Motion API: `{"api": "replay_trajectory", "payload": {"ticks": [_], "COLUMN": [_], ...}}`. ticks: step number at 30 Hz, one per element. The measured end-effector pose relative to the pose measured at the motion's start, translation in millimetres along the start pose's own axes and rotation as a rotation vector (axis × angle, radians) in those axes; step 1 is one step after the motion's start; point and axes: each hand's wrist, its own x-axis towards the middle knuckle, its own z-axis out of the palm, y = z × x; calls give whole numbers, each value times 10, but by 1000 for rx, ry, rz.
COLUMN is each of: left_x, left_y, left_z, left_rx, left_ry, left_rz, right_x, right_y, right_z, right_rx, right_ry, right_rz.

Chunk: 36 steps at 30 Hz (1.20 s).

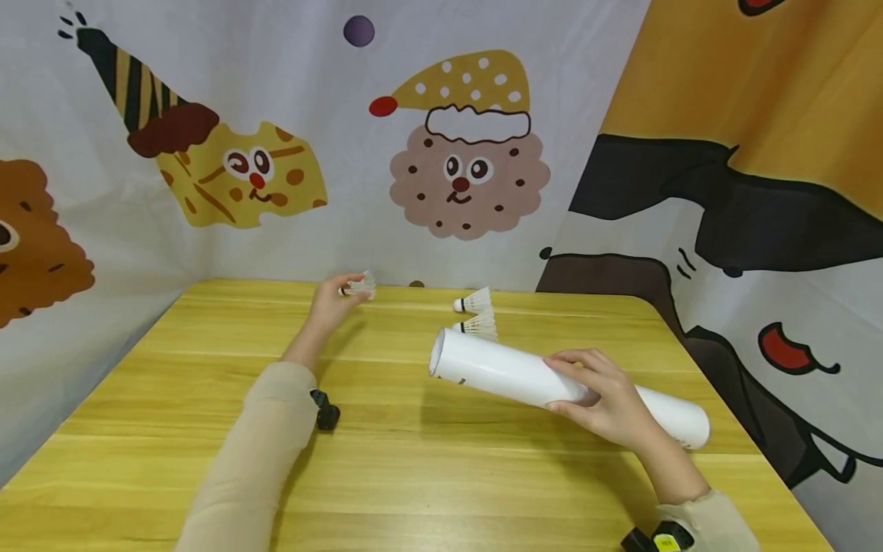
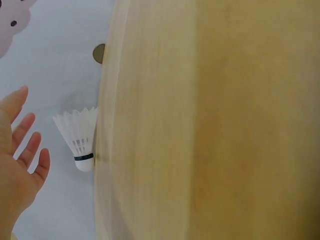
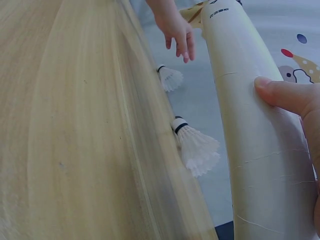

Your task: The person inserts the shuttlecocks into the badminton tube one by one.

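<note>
My right hand (image 1: 607, 395) grips a long white tube (image 1: 497, 369) around its middle, holding it tilted above the table with one open end toward the left. In the right wrist view my thumb (image 3: 272, 92) presses along the tube's side. My left hand (image 1: 331, 303) reaches to the far edge, beside a white shuttlecock (image 1: 363, 285). The left wrist view shows this shuttlecock (image 2: 77, 135) lying on the table, a small gap from the spread, relaxed fingers (image 2: 31, 145). Two more shuttlecocks (image 1: 473, 300) lie side by side behind the tube's left end, one partly hidden by it.
The wooden table (image 1: 414, 475) ends at the back against a hanging cloth (image 1: 352, 192) printed with cartoon figures. Black wrist devices (image 1: 326, 410) are strapped at both sleeves.
</note>
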Motion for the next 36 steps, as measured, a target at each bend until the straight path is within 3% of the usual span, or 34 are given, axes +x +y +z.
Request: {"api": "replay_trajectory", "payload": {"ticks": [5,16,23,31,36], "left_x": [56,175,205,206,233], "left_y": [-62,-161,-166,-172,-165], "left_z": [26,172,253,315,341], "left_rx": [18,-30,-45,59,87], "left_ry": [27,117,231,253,278], "left_rz": [-10,-76,-229,-348,-388], "right_x": [4,0,10,15,13], "right_y": [8,13,9,24,41], "right_z": [6,-1,-11,-23,-29], "right_rx": [0,1,1,7,10], "right_ry": [-1,0,-4,6,9], "right_rz": [-2,-13,8,-6,-11]}}
